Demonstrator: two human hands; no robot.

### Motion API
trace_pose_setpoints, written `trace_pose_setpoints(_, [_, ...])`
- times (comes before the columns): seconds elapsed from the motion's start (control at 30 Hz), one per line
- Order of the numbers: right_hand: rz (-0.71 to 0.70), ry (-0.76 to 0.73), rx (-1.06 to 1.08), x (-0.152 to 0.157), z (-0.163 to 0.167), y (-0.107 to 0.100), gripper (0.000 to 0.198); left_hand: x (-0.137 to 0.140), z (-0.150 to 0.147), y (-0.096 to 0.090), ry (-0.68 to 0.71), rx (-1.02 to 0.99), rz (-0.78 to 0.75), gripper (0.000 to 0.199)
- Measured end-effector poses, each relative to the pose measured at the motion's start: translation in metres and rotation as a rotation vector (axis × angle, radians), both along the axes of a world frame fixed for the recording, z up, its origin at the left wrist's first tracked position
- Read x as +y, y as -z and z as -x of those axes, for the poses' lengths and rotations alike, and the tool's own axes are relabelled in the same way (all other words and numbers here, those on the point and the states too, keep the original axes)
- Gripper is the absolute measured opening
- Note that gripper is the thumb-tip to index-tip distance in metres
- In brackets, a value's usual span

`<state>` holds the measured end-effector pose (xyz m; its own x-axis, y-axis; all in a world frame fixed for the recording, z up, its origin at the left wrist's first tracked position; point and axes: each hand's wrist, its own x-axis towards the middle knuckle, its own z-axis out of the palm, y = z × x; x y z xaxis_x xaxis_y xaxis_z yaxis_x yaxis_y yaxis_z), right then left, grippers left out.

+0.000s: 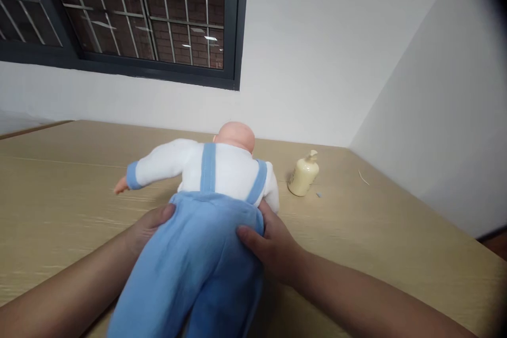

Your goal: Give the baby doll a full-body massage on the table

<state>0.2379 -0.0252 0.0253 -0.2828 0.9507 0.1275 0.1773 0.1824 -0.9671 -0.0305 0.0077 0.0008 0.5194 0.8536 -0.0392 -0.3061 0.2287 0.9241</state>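
A baby doll [209, 206] lies face down on a light wooden desk [59, 200], seen from above and behind by the person handling it. The doll wears a white top and blue dungarees, its bald head pointing away toward a white wall [317, 53]. The left hand [148, 224] cups the doll's left hip, thumb pressed into the blue cloth. The right hand [273, 245] grips the other hip, thumb on top and fingers tucked under the side. Both hands are closed around the doll's waist, forearms resting low over the desk.

One doll arm stretches out to the left, its small hand touching the desk. The legs run off the bottom of the view, so their position cannot be told.

A cream pump bottle [303, 174] stands upright near the doll's right shoulder, close but apart. It is the likeliest trouble: if the doll is swung or rolled to the right, a sleeve could knock the bottle over. The soft cloth could also slide in the grip.

The desk is broad and open to the left. On the right it ends against a second wall, and its far edge meets the wall under a barred window [138, 10].
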Motion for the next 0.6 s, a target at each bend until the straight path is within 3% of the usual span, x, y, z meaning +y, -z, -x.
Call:
trace_pose_setpoints(0.13, [-0.037, 0.118, -0.262, 0.006, -0.005, 0.006, 0.065, 0.014, -0.007, -0.004, -0.057, 0.044, 0.090, 0.066])
trace_pose_setpoints(0.23, [-0.013, 0.174, -0.332, 0.012, -0.006, 0.013, 0.067, 0.020, -0.017, -0.004, -0.109, 0.058, 0.071, 0.063])
trace_pose_setpoints(0.33, [-0.036, 0.182, -0.328, 0.019, -0.008, 0.018, 0.064, 0.021, -0.023, 0.002, -0.059, 0.055, 0.059, 0.060])
trace_pose_setpoints(0.5, [-0.063, 0.131, -0.292, 0.029, -0.012, 0.023, 0.057, 0.022, -0.026, 0.010, 0.017, 0.073, -0.042, 0.061])
trace_pose_setpoints(0.6, [-0.066, 0.136, -0.378, 0.032, -0.014, 0.024, 0.050, 0.025, -0.024, 0.009, 0.002, 0.214, -0.178, 0.058])
